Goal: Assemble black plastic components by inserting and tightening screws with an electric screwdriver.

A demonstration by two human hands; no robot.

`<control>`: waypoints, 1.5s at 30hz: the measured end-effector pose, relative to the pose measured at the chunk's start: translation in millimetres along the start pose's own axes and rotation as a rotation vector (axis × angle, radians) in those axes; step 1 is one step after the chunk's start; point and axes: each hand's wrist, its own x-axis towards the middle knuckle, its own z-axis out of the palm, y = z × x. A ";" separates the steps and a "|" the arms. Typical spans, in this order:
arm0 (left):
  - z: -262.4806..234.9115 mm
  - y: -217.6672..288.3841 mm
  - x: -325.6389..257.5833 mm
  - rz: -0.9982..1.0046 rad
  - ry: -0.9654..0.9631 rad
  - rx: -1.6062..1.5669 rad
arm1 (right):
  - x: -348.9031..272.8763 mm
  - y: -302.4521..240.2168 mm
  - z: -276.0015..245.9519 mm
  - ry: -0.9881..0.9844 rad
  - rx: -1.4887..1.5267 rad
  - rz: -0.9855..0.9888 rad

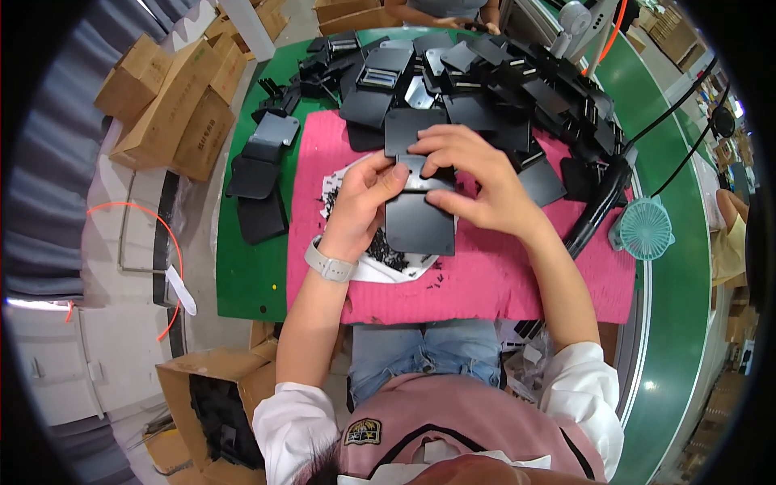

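Over a pink foam mat [501, 283], both hands hold a black hinged stand [419, 225], made of flat plates joined by a shiny middle part. My left hand [361, 198] closes round its left side, thumb on the middle part. My right hand [477, 174] grips from the right, its fingers curled over the upper plate and middle part, and its thumb by the edge of the lower plate. Beneath the stand and left hand lies a white bag [368, 271] with many small black pieces [388, 257], partly hidden; a few are scattered on the mat.
Black plates and hinged pieces [493, 105] pile up at the back, with more plates [260, 214] at left on the green table [242, 283]. A black wrapped tool [598, 206] and teal fan [644, 229] are at right. Cardboard boxes [182, 121] stand left; another person [444, 10] sits opposite.
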 end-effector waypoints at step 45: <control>-13.7 -7.4 -22.3 0.634 0.391 1.437 | -118.1 8.1 -92.8 0.471 -0.923 1.121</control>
